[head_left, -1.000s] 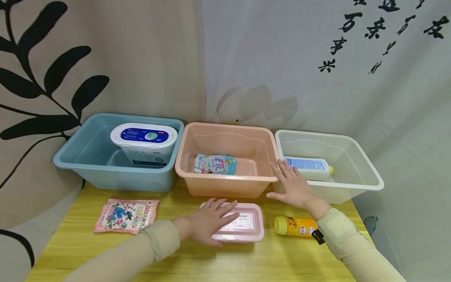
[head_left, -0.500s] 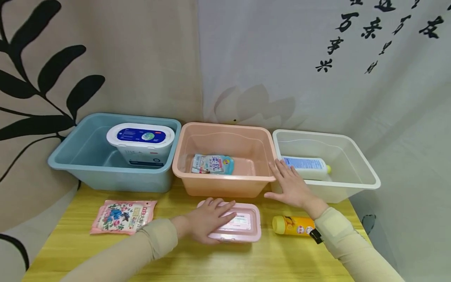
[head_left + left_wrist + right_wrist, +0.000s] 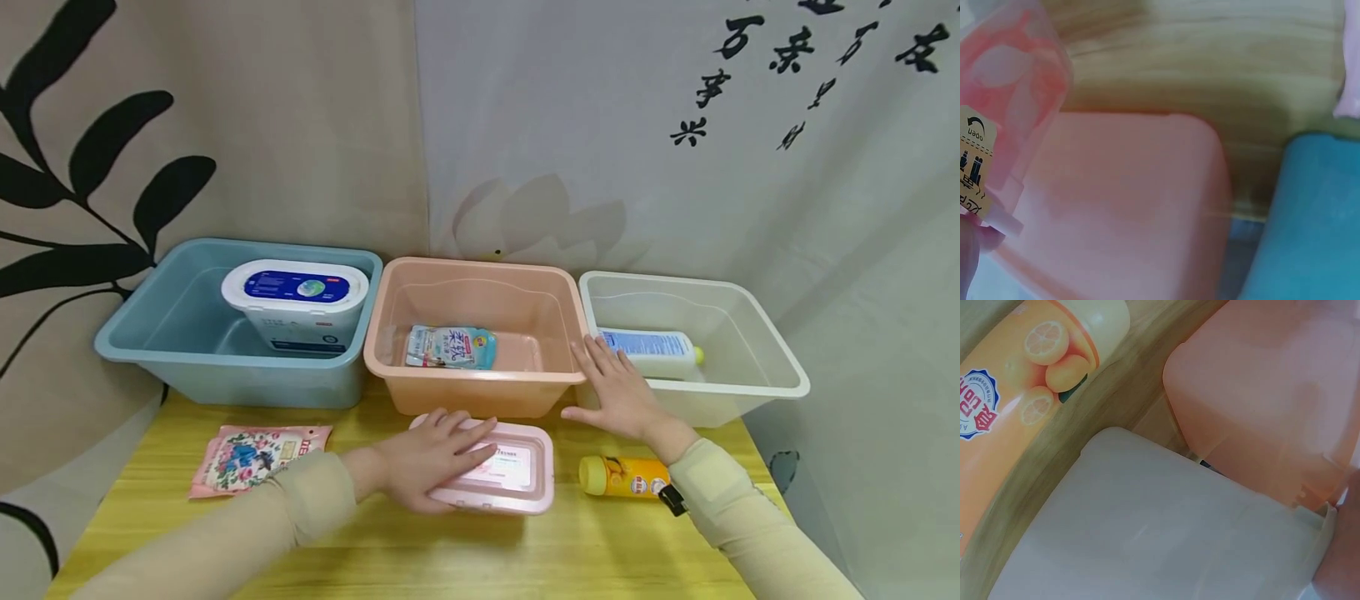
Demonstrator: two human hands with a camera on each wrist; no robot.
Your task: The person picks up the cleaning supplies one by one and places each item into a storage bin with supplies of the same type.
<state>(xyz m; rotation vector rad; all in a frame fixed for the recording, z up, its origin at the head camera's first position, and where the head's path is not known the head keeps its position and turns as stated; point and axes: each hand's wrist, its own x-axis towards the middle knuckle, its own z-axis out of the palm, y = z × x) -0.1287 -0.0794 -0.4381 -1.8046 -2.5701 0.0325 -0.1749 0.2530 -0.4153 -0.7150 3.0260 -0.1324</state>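
Observation:
My left hand (image 3: 427, 460) lies across the left end of a pink lidded box (image 3: 517, 471), thumb at its near edge and fingers spread over the lid. The box is slightly tilted, its left end higher. In the left wrist view the pink box (image 3: 1016, 81) shows a tan "open" label, with my thumb at its edge. My right hand (image 3: 622, 400) rests with straight fingers where the peach bin (image 3: 480, 392) and the white bin (image 3: 750, 390) meet. Inside the peach bin lies a blue-and-white packet (image 3: 450, 347); a white bottle (image 3: 652, 354) lies in the white bin.
At the left stands a blue bin (image 3: 225, 383) with a white lidded tub (image 3: 300, 308) in it. A pink floral packet (image 3: 255, 458) lies on the wooden table (image 3: 420, 558). An orange bottle with a yellow cap (image 3: 622, 477) lies under my right forearm. Curtains hang behind.
The pink box's left end has risen and my left hand has shifted slightly left and up with it. My right hand stays at the bin rims. The head view has shifted a little.

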